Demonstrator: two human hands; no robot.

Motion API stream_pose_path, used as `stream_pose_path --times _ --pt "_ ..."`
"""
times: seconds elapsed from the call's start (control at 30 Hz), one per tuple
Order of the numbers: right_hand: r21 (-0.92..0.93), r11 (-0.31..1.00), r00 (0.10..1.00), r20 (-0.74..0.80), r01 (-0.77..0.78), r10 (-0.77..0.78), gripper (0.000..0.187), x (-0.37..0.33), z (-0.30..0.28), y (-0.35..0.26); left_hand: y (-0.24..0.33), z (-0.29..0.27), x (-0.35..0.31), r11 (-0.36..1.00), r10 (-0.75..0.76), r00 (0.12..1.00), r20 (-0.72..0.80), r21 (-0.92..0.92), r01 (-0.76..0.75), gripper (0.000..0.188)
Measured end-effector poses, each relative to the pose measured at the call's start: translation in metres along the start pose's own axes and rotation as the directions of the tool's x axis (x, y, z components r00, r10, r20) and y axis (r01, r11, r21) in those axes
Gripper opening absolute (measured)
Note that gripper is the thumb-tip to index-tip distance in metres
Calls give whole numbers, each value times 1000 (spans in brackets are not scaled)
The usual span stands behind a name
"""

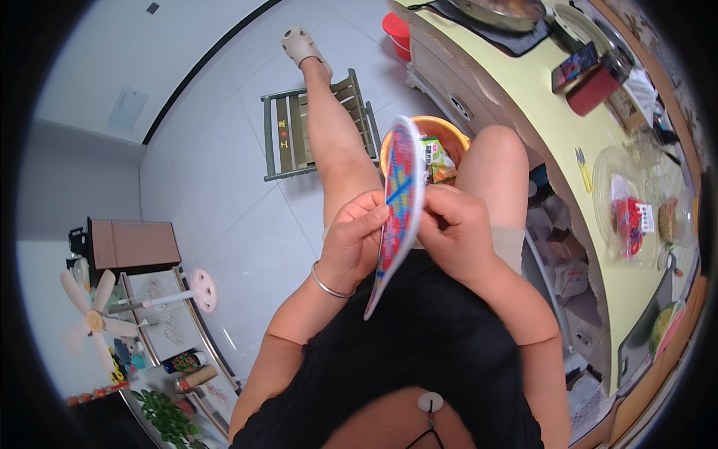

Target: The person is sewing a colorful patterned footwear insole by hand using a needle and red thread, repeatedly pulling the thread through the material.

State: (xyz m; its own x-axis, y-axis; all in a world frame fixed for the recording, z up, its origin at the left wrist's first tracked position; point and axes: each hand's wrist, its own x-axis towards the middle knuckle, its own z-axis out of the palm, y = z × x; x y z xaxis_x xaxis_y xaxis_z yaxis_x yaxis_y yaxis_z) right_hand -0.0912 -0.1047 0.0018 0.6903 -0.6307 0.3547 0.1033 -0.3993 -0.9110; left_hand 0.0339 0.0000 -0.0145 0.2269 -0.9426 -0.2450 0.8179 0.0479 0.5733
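Observation:
An embroidered insole (402, 196), patterned in red, blue and yellow with a white edge, stands nearly edge-on in front of my lap. My left hand (360, 230) grips its patterned side, thumb laid on the stitching. On the white side is my right hand (454, 227), its fingers pinched close against the insole. Whatever those fingertips hold is hidden or too small to make out. Beyond the insole, between my legs, stands an orange bucket (441, 126) with coloured wrappers (439, 159) inside.
My leg rests across a slatted folding stool (288, 138). Along the right runs a yellow-topped table (557, 142) with yellow-handled thread snips (583, 170), a clear plastic tray (604, 217) holding red thread (628, 224), a phone (574, 67) and a pan (508, 13). A fan (96, 320) stands at left.

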Motion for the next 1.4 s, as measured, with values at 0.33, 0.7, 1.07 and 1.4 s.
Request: stream_pose_path --times 0.33,0.7,1.07,1.4 --pt "702 645 930 69 -303 362 19 -16 -5 -2 8 16 -12 956 107 994 -37 280 -92 10" --pt "697 673 959 78 -248 273 28 -22 -5 6 9 12 -14 964 93 996 -1 252 -89 9" --pt "602 745 956 125 -287 267 49 -30 -7 23 11 13 -15 957 64 998 -23 285 -55 9" --pt "519 744 896 108 -421 431 52 -29 -5 34 10 10 -13 970 39 999 -34 242 -29 10"
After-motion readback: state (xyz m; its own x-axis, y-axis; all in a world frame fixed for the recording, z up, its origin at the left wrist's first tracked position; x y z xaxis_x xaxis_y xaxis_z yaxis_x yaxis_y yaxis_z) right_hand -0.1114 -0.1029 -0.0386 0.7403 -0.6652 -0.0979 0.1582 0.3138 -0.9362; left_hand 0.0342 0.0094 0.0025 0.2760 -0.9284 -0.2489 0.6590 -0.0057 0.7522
